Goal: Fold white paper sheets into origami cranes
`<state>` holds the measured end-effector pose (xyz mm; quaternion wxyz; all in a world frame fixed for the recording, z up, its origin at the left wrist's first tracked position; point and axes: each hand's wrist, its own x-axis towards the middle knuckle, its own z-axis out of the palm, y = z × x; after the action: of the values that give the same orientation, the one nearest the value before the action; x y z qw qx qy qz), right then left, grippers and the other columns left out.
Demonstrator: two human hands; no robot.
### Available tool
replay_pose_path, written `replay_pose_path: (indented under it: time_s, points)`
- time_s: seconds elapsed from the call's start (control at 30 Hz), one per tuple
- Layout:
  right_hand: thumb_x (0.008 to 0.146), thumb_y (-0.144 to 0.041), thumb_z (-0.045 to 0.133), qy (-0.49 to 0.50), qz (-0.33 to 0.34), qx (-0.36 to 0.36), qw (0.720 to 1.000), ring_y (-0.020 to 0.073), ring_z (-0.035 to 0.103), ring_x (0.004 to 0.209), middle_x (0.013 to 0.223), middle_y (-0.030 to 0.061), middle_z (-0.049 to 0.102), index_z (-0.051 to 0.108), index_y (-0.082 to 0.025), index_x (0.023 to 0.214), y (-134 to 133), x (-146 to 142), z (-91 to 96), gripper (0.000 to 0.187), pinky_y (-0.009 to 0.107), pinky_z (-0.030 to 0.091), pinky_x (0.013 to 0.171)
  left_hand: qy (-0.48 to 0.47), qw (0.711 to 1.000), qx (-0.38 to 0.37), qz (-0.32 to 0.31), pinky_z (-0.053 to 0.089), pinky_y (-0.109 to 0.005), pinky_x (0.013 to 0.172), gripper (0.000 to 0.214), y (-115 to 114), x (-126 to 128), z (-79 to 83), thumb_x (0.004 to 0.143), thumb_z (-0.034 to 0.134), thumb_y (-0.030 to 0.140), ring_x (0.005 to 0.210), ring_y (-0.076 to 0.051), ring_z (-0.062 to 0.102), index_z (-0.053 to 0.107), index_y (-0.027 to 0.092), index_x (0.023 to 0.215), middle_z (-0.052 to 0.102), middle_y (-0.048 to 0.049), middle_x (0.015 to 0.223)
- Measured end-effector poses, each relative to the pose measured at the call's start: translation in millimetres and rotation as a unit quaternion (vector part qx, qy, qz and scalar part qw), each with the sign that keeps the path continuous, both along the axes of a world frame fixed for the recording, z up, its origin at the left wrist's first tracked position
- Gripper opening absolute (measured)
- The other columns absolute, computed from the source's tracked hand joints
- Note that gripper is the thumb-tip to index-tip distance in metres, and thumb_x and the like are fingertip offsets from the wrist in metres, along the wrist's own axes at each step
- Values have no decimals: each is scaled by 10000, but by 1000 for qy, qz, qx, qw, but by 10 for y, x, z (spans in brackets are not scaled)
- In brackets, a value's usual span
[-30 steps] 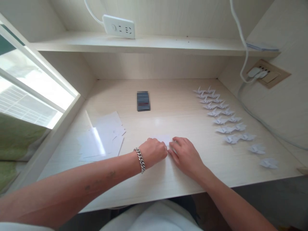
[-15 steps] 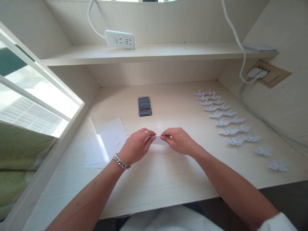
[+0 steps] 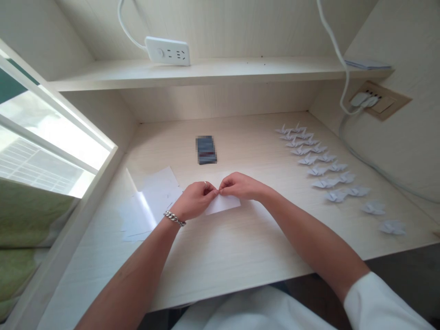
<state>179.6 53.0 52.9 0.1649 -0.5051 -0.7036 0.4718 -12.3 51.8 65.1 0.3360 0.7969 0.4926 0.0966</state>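
Both the left hand and right hand pinch the top edge of a small white folded paper sheet, a flat, creased rectangle hanging just above the pale wooden desk, centre.

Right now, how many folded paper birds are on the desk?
18 paper birds, as best I can count: sixteen in a double row along the desk's right side, plus two singles nearest the front edge. The far ones crowd together, so one may be hidden.
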Motion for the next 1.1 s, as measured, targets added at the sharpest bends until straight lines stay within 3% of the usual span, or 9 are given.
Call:
replay_pose_path:
  time_s: [0.2, 0.4, 0.53, 0.6, 0.77, 0.93, 1.1]
  points:
    - [729, -257, 551, 17, -1, -10, 1000, 114, 517, 634, 681, -4, 626, 693, -151, 731, 6, 62, -81, 178, 224, 354, 545, -9, 999, -32, -7, 378, -244, 538, 343, 28, 24, -23, 834, 454, 439, 615, -156, 540, 671, 177, 795, 643, -11, 694]
    - [694, -213, 619, 140, -51, -115, 982, 134, 573, 618, 633, 31, 634, 652, -135, 683, -51, 352, -122, 85, 259, 452, 621, -30, 997, -74, 20, 366, -233, 511, 328, 52, -91, -76, 813, 479, 444, 577, -137, 506, 650, 168, 762, 593, 6, 647]
    - [736, -287, 653, 153, -121, -95, 976, 133, 576, 644, 721, 47, 657, 662, -147, 769, -83, 373, -176, 144, 251, 454, 610, -50, 995, -85, 30, 373, -237, 516, 322, 59, -81, -136, 805, 499, 449, 576, -138, 510, 650, 170, 752, 600, 5, 653]
    - [765, -336, 649, 148, -91, -77, 982, 135, 572, 660, 769, 39, 656, 674, -167, 860, -101, 294, -211, 196, 243, 438, 585, -61, 994, -90, 25, 376, -239, 519, 322, 55, -23, -144, 807, 502, 453, 582, -140, 516, 655, 172, 765, 611, 3, 664]
    - [759, -314, 634, 127, -70, -47, 988, 123, 535, 625, 711, 15, 629, 663, -167, 737, -117, 143, -271, 152, 233, 397, 554, -64, 996, -67, -8, 388, -247, 555, 282, 37, 92, -83, 799, 517, 400, 623, -151, 535, 683, 177, 753, 641, -7, 684]
    - [721, -318, 664, 139, -101, -81, 982, 108, 495, 558, 652, -1, 603, 656, -166, 712, -82, 291, -253, 152, 233, 351, 506, -48, 995, -89, -1, 364, -248, 530, 188, 45, -111, -47, 756, 538, 304, 570, -137, 505, 672, 185, 699, 611, 13, 624]
    - [678, -319, 716, 203, -136, -126, 961, 98, 479, 537, 612, -9, 578, 647, -152, 681, -91, 393, -255, 181, 230, 342, 502, -101, 989, -98, 45, 430, -260, 593, 168, 1, -340, -103, 778, 578, 313, 619, -145, 553, 673, 179, 742, 625, -2, 660]
